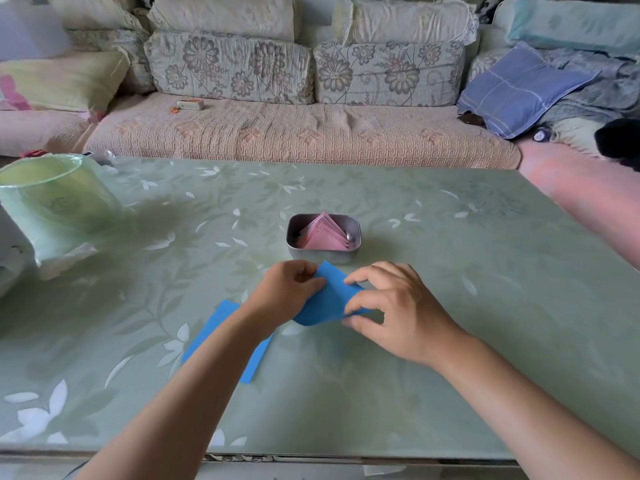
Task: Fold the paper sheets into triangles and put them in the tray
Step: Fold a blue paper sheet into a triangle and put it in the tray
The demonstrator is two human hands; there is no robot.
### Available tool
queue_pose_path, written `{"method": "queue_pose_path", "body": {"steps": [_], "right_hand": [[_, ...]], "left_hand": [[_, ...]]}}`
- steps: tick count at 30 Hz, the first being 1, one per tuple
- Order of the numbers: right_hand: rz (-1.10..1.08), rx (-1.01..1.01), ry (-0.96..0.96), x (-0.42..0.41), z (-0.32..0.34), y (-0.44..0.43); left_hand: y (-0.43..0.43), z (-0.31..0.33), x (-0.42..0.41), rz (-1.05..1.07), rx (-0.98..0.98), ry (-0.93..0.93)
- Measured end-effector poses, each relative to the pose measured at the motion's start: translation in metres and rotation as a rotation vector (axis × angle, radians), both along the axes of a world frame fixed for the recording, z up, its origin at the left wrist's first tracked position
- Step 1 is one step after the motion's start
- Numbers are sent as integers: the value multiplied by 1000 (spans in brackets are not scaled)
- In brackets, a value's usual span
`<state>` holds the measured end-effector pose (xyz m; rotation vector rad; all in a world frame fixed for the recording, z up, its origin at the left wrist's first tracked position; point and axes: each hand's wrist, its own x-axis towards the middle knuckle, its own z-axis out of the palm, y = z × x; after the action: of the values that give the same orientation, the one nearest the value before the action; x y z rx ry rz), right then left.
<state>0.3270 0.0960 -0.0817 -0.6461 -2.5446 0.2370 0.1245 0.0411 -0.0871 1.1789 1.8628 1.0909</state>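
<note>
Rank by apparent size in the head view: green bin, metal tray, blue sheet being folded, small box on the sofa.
1. green bin
2. metal tray and blue sheet, about alike; sheet is partly covered
3. small box, though farthest from the camera

Tray (322, 256) ahead, bin (52, 199) far left

The tray (356, 233) is set near the middle of the table (450, 271), with folded triangles (323, 233) stacked inside it; just before it a sheet (329, 303) is held between the left hand (287, 292) and the right hand (398, 313); further sheets (214, 327) are laid flat to its left, partly covered by the left forearm; a lined bin (52, 199) is placed at the table's far left; behind the table a sofa (294, 133) is ranged, with what may be a small box (190, 104) on its seat and a pillow (519, 88) at its right end.
</note>
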Motion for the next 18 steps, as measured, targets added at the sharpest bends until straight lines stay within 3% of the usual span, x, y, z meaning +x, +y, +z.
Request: {"method": "queue_pose_path", "body": {"steps": [10,14,18], "right_hand": [[-286,-626,186,-5,-1,8],[-356,-698,234,-7,-2,11],[-365,-734,259,-7,0,13]], "left_hand": [[-5,7,7,-109,-13,-112],[-7,10,13,-135,-1,-252],[-7,5,16,-137,41,-171]]}}
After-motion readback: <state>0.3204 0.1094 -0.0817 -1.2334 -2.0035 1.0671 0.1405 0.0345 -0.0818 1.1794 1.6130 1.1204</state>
